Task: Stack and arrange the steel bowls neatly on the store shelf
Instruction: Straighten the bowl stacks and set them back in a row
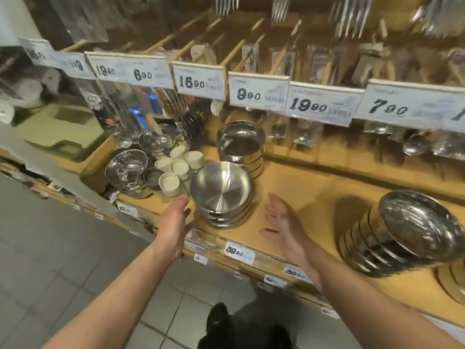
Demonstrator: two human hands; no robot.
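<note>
From the head camera, three stacks of steel bowls stand on the wooden shelf point(302, 187): the near stack point(222, 195) just past centre at 12 o'clock, of about four bowls; a taller stack point(241, 144) directly behind it, of roughly five; and a tilted stack point(400, 235) leaning at 3 o'clock, of six or so, its exact count blurred. The left hand point(176, 220) hovers spread at the near stack's 8 o'clock, fingers straight, holding nothing; the right hand point(284, 222) is spread at its 4 o'clock, palm turned inward, clear of the stack; five white cups point(180, 163) cluster at the stack's 10 o'clock.
</note>
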